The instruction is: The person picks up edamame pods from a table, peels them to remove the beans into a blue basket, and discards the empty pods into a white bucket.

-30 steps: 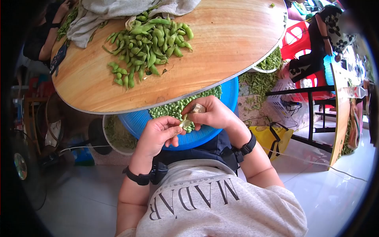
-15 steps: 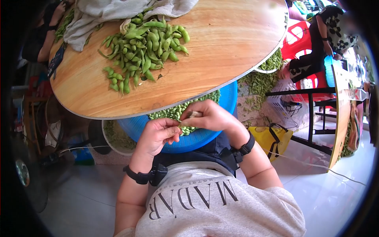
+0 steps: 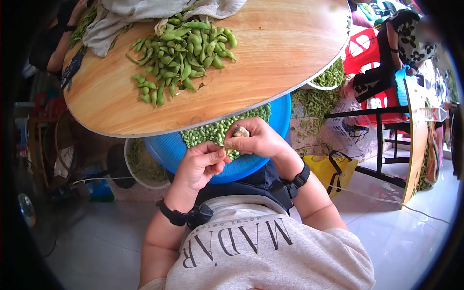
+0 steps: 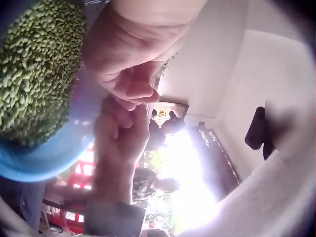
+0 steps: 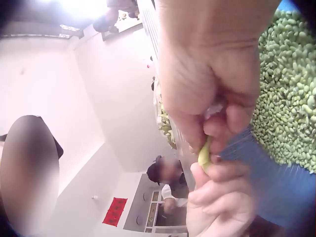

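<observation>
Over the basin, my left hand (image 3: 195, 164) and right hand (image 3: 263, 140) meet fingertip to fingertip. Both pinch one green edamame pod (image 5: 205, 157), which shows between them in the right wrist view. A pale, brownish lump (image 3: 240, 131) sits in the curl of my right hand; its kind cannot be made out. Shelled green beans (image 3: 205, 134) fill much of the blue basin (image 3: 282, 116) beneath the hands. In the left wrist view the fingers hide the pod, with the beans (image 4: 37, 74) off to the side.
The wooden table (image 3: 270, 58) overhangs the basin's far side and carries a heap of unshelled pods (image 3: 186, 53) and a pale cloth (image 3: 118, 21). A pale bucket (image 3: 145, 166) stands left of the basin. To the right are a yellow bag (image 3: 333, 171) and a white basket (image 3: 345, 121).
A second ago a split, pale-sided pod showed at the left fingertips; now the fingers close together round a pod. The hands have stayed over the basin, shifting slightly.
</observation>
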Demonstrator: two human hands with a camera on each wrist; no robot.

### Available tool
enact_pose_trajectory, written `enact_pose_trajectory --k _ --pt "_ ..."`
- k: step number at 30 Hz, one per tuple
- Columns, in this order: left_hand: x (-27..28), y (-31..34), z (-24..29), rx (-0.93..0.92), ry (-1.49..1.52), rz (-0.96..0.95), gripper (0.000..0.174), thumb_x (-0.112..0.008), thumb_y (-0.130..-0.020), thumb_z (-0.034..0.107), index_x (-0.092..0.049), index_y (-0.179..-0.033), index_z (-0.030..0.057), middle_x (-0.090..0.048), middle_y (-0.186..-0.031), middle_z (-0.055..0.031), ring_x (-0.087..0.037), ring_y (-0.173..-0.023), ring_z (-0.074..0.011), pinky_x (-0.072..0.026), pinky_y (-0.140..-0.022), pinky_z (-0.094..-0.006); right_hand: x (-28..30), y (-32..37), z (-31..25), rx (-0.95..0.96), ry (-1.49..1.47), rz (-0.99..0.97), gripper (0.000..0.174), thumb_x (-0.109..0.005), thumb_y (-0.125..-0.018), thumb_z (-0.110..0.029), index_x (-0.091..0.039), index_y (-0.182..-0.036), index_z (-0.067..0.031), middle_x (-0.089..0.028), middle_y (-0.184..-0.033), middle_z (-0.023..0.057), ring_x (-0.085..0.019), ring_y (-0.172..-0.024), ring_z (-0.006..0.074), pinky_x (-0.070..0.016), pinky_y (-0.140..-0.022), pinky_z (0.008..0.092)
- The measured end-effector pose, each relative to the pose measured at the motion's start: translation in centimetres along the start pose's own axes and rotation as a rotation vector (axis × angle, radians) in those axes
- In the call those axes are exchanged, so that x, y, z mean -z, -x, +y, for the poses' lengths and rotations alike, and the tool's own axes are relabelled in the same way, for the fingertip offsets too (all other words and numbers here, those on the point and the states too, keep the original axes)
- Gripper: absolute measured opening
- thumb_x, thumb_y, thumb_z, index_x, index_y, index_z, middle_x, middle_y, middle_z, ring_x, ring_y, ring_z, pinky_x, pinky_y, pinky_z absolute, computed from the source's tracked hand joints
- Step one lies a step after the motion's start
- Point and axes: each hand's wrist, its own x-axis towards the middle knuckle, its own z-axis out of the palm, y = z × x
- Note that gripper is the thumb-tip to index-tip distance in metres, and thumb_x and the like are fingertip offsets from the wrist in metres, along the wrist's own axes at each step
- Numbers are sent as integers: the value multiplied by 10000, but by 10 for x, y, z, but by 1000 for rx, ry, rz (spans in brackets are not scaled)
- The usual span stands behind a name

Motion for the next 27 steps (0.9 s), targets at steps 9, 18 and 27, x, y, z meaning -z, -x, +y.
enact_pose_trajectory --k 9,18,27 --pt "13 -5 -20 -150 96 -49 199 -637 -772 82 -504 -920 71 -504 -699 3 -449 -514 -86 -364 -444 -218 -28 17 12 -33 12 283 196 -686 -758 -204 -609 -785 -26 -532 -610 -34 -467 -534 42 -378 -459 196" --pt "-3 -2 -13 -277 -130 142 165 -691 -711 7 -540 -769 40 -561 -626 -50 -504 -474 -111 -389 -418 -199 -25 18 19 -23 -242 170 192 -607 -771 -146 -549 -628 -32 -492 -502 2 -403 -383 57 -272 -340 205" --pt "2 -2 -12 -290 -79 157 172 -686 -711 -12 -531 -769 35 -569 -640 -57 -514 -475 -121 -408 -425 -211 -29 15 19 -38 -249 142 194 -594 -765 -152 -507 -631 -42 -455 -501 -22 -381 -410 49 -268 -372 210"
